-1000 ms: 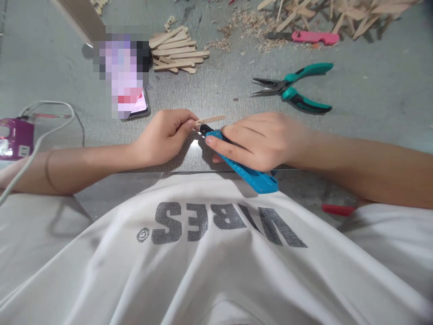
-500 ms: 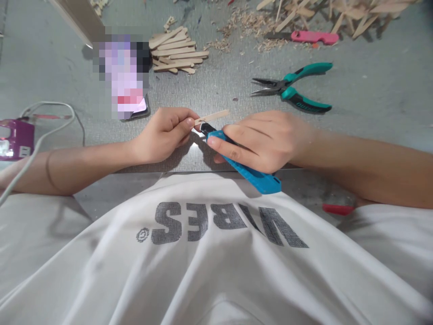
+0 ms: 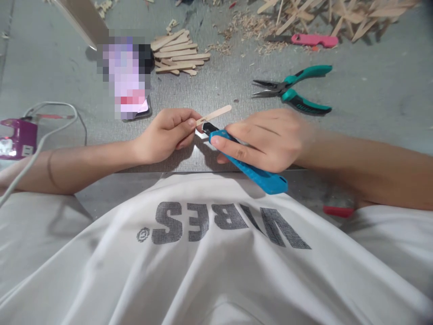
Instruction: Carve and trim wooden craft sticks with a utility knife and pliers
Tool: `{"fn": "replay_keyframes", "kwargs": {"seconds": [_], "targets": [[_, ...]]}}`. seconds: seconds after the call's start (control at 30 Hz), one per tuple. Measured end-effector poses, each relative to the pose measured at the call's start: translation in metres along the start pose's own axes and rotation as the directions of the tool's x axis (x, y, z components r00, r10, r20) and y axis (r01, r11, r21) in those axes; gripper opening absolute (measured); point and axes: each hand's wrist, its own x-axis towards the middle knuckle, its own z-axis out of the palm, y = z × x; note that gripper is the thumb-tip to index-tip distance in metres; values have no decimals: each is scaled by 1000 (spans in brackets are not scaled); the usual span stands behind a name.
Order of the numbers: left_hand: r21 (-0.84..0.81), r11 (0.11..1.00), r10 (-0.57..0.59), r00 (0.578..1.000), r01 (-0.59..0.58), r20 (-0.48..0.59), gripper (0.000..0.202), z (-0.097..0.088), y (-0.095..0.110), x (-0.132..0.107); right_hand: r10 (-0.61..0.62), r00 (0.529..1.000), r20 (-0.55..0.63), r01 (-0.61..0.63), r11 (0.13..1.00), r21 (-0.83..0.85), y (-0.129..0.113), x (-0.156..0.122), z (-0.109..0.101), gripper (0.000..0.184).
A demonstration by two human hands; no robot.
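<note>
Near the table's front edge, my left hand [image 3: 172, 134] pinches one end of a wooden craft stick [image 3: 218, 113] between thumb and fingers. The stick's rounded far end points right and slightly away from me. A dark mark or notch shows on it close to my fingertips. My right hand [image 3: 264, 140] is wrapped round a blue utility knife [image 3: 250, 169]. The knife's black tip lies right by the stick near my left thumb; whether the blade touches the wood I cannot tell. Part of the knife's handle is hidden under my fingers.
Beyond my hands lie a pile of craft sticks [image 3: 182, 54], green-handled pliers [image 3: 291, 88], a pink folding knife [image 3: 314, 40], wood shavings [image 3: 243, 31] and star-shaped stick assemblies [image 3: 352, 16]. A phone [image 3: 135, 113], partly blurred, lies left. A cable [image 3: 50, 131] crosses my left forearm.
My right hand and the utility knife have shifted slightly to the right. The craft stick's free end has tilted a little farther up, while my left hand keeps its pinch.
</note>
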Motion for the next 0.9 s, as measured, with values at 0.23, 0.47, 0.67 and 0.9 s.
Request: {"fn": "replay_keyframes", "kwargs": {"seconds": [0.23,0.47,0.67,0.9], "targets": [[11,1000,-25,998,25,-57,43,7,4,-4,80,996,40,-81,996,35,-4,-3,5,41],[-17,997,-74,995,73,-64,44,13,8,-6,13,994,-107,-19,998,-57,-11,8,4,35],[-50,984,-175,978,171,-109,28,15,16,-7,87,965,-246,-146,961,-236,0,1,7,41],[-26,988,-156,979,154,-130,27,16,8,-8,203,975,92,-216,962,167,6,-7,5,39]]}}
